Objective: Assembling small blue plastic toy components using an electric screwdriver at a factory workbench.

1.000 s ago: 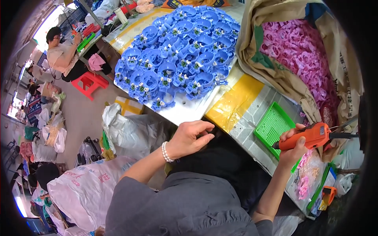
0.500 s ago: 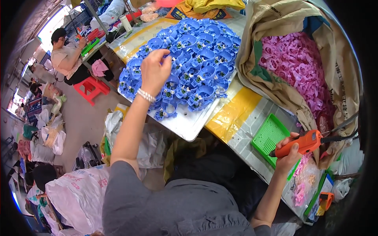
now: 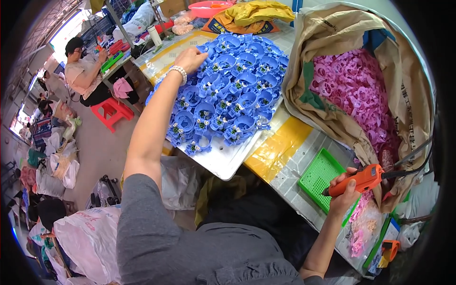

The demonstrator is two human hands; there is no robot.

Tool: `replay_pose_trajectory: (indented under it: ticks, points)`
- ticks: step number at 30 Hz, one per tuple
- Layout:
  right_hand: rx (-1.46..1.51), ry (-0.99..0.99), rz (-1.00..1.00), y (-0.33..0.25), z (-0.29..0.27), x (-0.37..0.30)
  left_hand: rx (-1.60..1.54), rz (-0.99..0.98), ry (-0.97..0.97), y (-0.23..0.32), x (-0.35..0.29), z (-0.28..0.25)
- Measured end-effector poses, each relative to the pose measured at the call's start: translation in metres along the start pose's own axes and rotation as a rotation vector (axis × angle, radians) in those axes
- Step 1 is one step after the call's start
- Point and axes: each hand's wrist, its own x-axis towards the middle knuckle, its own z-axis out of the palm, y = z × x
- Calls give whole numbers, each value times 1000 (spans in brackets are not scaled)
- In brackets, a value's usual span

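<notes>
My left hand [image 3: 191, 60], with a white beaded bracelet at its wrist, reaches to the far left side of a big pile of blue plastic parts [image 3: 247, 78]. Its fingers are pinched at a blue part [image 3: 204, 49] there, partly hidden by the hand. The parts are ring-shaped, with small white and dark pieces in them, heaped on a white tray [image 3: 227, 164]. At the right, my right hand [image 3: 346, 190] is wrapped around an orange corded electric screwdriver [image 3: 357, 179]. Its dark tip points left, over a green perforated basket [image 3: 319, 183].
A large brown sack [image 3: 332, 107] of pink plastic parts [image 3: 354, 85] stands right of the pile. The screwdriver's black cord [image 3: 413, 168] runs up along it. Yellow bags [image 3: 261, 12] and a pink basin [image 3: 209, 8] lie behind. Another person [image 3: 83, 71] sits at the far left.
My left hand has moved farther away, from over the pile's left part to its far left side. The view has shifted slightly; my right hand still holds the screwdriver over the green basket.
</notes>
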Motion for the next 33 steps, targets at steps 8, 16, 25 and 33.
replay_pose_trajectory:
  ticks: [8,16,25,33]
  points:
    - [1,-1,-5,3,-6,3,-315,-145,-90,-2,1,2]
    - [-11,9,-17,4,-7,3,-672,-263,100,-6,-2,-6]
    - [-6,-12,7,2,-14,2,-1313,-315,-24,40,-76,-17]
    - [64,28,-5,5,-9,4,-1263,-164,-123,128,-192,24]
